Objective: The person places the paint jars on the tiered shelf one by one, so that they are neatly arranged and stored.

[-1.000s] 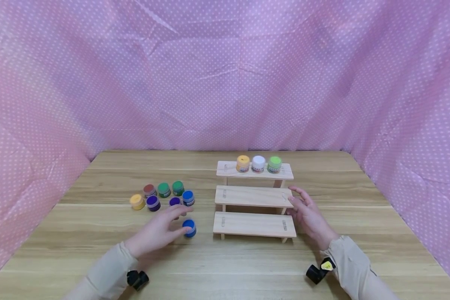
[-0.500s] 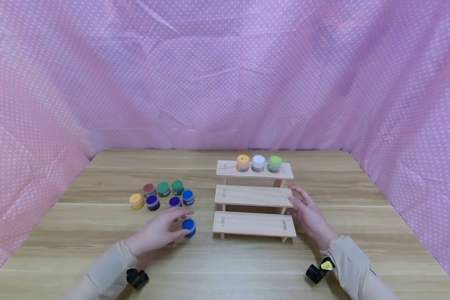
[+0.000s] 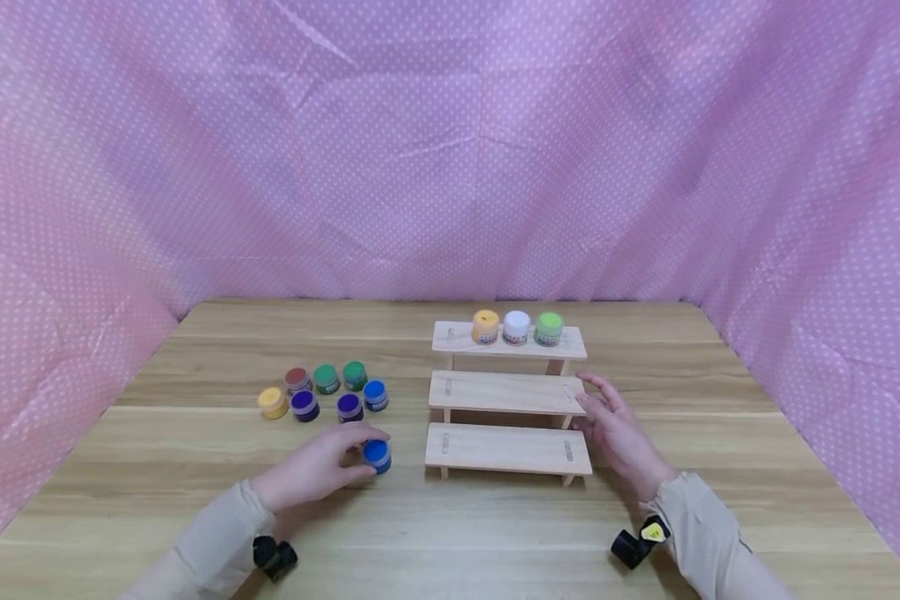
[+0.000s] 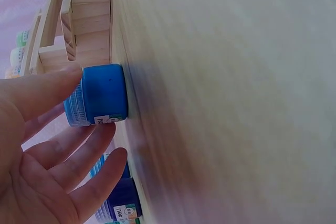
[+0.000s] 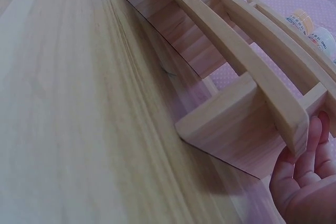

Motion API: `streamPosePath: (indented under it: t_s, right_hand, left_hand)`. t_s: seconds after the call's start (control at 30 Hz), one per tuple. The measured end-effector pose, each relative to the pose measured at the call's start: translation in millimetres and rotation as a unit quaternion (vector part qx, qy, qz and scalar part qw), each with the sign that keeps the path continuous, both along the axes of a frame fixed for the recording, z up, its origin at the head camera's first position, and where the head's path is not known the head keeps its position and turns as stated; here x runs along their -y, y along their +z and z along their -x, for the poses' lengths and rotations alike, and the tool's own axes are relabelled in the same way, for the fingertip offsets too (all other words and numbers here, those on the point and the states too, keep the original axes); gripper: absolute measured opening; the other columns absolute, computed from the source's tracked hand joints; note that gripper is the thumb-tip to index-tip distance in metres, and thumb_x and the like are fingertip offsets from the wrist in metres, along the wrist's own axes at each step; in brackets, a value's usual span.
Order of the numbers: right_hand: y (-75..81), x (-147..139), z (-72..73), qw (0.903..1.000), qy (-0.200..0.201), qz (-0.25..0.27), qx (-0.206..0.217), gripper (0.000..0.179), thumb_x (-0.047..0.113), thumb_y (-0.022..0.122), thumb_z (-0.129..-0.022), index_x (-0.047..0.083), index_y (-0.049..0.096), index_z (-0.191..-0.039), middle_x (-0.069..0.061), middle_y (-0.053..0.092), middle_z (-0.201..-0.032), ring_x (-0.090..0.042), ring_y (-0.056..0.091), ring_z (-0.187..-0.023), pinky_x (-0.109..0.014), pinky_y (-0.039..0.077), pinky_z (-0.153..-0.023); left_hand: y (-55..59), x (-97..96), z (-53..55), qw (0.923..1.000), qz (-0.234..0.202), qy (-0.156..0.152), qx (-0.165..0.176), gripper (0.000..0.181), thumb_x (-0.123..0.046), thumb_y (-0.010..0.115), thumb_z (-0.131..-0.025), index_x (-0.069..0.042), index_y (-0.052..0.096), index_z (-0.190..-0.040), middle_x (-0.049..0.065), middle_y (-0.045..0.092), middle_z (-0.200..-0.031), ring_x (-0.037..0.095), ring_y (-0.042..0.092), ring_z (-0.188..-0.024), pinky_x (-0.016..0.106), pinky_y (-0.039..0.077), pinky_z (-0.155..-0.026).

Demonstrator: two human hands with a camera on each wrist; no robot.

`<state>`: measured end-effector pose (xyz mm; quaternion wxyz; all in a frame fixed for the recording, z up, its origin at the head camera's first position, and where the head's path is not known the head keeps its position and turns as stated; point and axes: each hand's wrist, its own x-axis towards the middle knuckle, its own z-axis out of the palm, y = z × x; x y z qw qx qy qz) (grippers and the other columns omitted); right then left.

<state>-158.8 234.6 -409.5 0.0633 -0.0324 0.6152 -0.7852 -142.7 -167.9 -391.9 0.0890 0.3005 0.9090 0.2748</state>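
A blue paint jar [image 3: 377, 456] stands on the table in front of the other jars. My left hand [image 3: 318, 471] pinches it, thumb on the near side and forefinger on the far side. In the left wrist view the thumb lies against the lid of the blue jar [image 4: 105, 94], and the lower fingers spread beneath it. To the right stands a three-step wooden display rack [image 3: 506, 448]. My right hand [image 3: 621, 433] holds the rack's right end at the middle step; in the right wrist view its fingers [image 5: 310, 150] reach up against the side panel.
Yellow [image 3: 485, 327], white [image 3: 517, 327] and light green [image 3: 549, 328] jars line the top step. Left of the rack stand several more: yellow [image 3: 273, 403], brown [image 3: 297, 381], green [image 3: 326, 379], purple [image 3: 304, 406] and blue [image 3: 376, 395]. A dotted pink cloth [image 3: 450, 167] hangs behind.
The left forefinger has come down toward the thumb, closing around the blue jar, and a purple jar behind it shows more fully. The right hand and the rack have stayed put.
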Motion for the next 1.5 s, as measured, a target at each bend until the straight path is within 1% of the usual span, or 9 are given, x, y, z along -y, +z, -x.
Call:
streamPosePath:
  t_s: [0.2, 0.47, 0.73, 0.93, 1.13, 1.27, 1.5]
  right_hand:
    - [1.3, -0.1, 0.9, 0.9999, -0.002, -0.009, 0.005, 0.023, 0.014, 0.045, -0.100, 0.028, 0.047, -0.117, 0.013, 0.065, -0.093, -0.003, 0.061, -0.083, -0.020, 0.049, -0.074]
    - [0.0, 0.5, -0.4, 1.0000, 0.003, 0.001, 0.003, 0.023, 0.013, 0.046, -0.100, 0.028, 0.047, -0.118, 0.013, 0.065, -0.094, -0.003, 0.062, -0.084, -0.020, 0.049, -0.074]
    - [-0.4, -0.2, 0.5, 1.0000, -0.002, 0.003, -0.001, 0.023, 0.013, 0.045, -0.100, 0.030, 0.050, -0.115, 0.014, 0.066, -0.094, -0.002, 0.061, -0.085, -0.020, 0.049, -0.073]
    - [-2.0, -0.7, 0.7, 0.9999, 0.005, 0.012, -0.009, 0.023, 0.012, 0.045, -0.100, 0.027, 0.049, -0.117, 0.013, 0.066, -0.095, -0.003, 0.062, -0.084, -0.020, 0.049, -0.073]
    - [-2.1, -0.7, 0.5, 0.9999, 0.006, 0.009, -0.004, 0.023, 0.013, 0.046, -0.100, 0.025, 0.047, -0.119, 0.013, 0.064, -0.096, -0.002, 0.061, -0.088, -0.020, 0.048, -0.076]
    - [-1.6, -0.3, 0.4, 0.9999, 0.004, 0.010, -0.006, 0.023, 0.012, 0.046, -0.100, 0.025, 0.047, -0.118, 0.013, 0.065, -0.094, -0.002, 0.061, -0.086, -0.020, 0.049, -0.075]
    - [-1.3, 0.5, 1.1, 0.9998, 0.001, 0.019, -0.009, 0.023, 0.011, 0.047, -0.099, 0.026, 0.049, -0.117, 0.012, 0.066, -0.094, -0.003, 0.062, -0.082, -0.020, 0.049, -0.072]
  left_hand:
    - [0.0, 1.4, 2.9, 1.0000, -0.001, -0.005, -0.007, 0.036, -0.010, 0.068, -0.087, -0.006, 0.060, -0.122, 0.002, 0.064, -0.115, 0.015, 0.061, -0.101, 0.033, 0.054, -0.086]
    - [-0.9, 2.3, 1.6, 1.0000, -0.005, -0.001, 0.007, 0.036, -0.009, 0.067, -0.087, -0.007, 0.060, -0.122, 0.001, 0.064, -0.115, 0.016, 0.061, -0.103, 0.035, 0.054, -0.088]
    - [-2.2, 2.2, 3.4, 0.9998, -0.009, 0.002, 0.016, 0.037, -0.009, 0.067, -0.087, -0.007, 0.059, -0.123, 0.001, 0.064, -0.117, 0.014, 0.061, -0.102, 0.031, 0.054, -0.086]
    - [-1.1, 3.0, 4.1, 0.9998, -0.011, 0.002, 0.018, 0.036, -0.011, 0.067, -0.087, -0.008, 0.060, -0.122, 0.001, 0.064, -0.116, 0.015, 0.061, -0.102, 0.033, 0.054, -0.087]
    - [-0.6, 3.4, 3.9, 0.9998, -0.013, -0.005, 0.015, 0.034, -0.011, 0.067, -0.088, -0.007, 0.060, -0.121, 0.002, 0.064, -0.115, 0.017, 0.062, -0.102, 0.035, 0.054, -0.088]
    - [-0.9, 3.8, 4.1, 0.9997, -0.019, -0.008, 0.013, 0.034, -0.011, 0.066, -0.088, -0.007, 0.060, -0.121, 0.002, 0.064, -0.115, 0.018, 0.061, -0.103, 0.036, 0.054, -0.089]
    - [-0.9, 3.7, 5.4, 0.9994, -0.027, -0.008, 0.021, 0.034, -0.013, 0.065, -0.089, -0.007, 0.060, -0.122, 0.001, 0.063, -0.115, 0.015, 0.061, -0.102, 0.034, 0.054, -0.088]
